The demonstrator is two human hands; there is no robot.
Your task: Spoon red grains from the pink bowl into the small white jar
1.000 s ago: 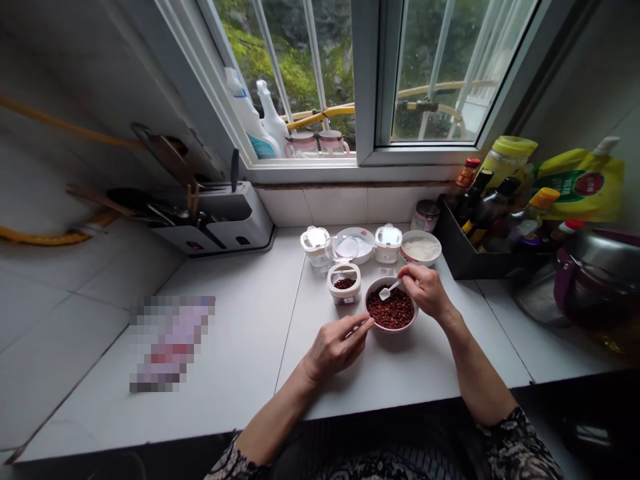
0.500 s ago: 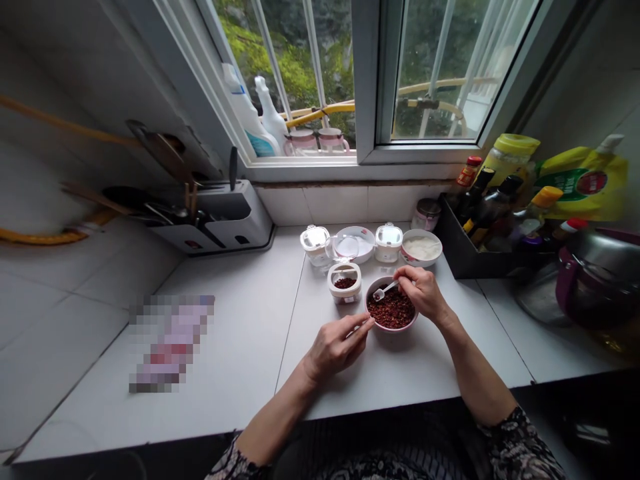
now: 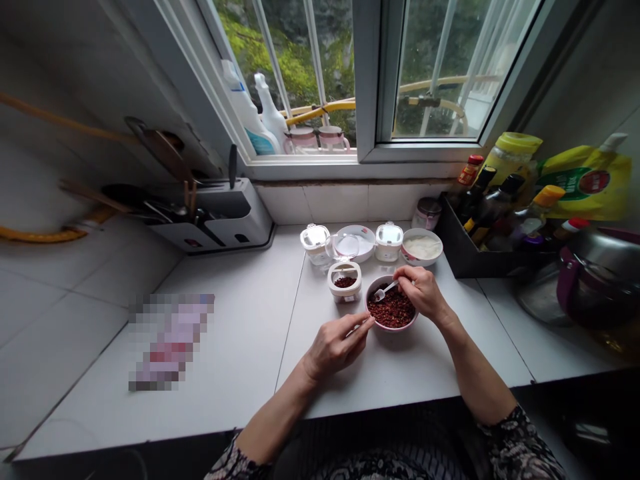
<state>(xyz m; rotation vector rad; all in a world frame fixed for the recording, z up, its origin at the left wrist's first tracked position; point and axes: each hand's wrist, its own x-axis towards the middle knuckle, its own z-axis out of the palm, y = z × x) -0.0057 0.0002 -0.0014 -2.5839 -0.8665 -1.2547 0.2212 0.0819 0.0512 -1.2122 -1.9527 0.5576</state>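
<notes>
A pink-rimmed bowl [image 3: 393,327] full of dark red dried grains, which look like Sichuan peppercorns [image 3: 393,310], stands on the counter. My left hand [image 3: 339,343] grips the near left of its rim with the fingertips. Over the bowl's far right side, my right hand [image 3: 419,291] pinches the handle of a small white spoon [image 3: 385,291]. The spoon's head is low against the peppercorns at the bowl's left. Just left of the bowl is a clear seasoning jar [image 3: 345,297] with a white rim and its lid raised, partly filled with the same grains.
Behind stand two white-lidded jars [image 3: 315,248] [image 3: 389,245], a white dish [image 3: 363,250] and a bowl of white granules [image 3: 423,250]. A dark box of bottles [image 3: 480,257] and a steel pot [image 3: 600,273] are right. Left are a utensil holder [image 3: 227,223] and a blurred packet [image 3: 173,340].
Both hands, the spoon and the bowl look almost the same as before. Only a very slight shift of the camera shows.
</notes>
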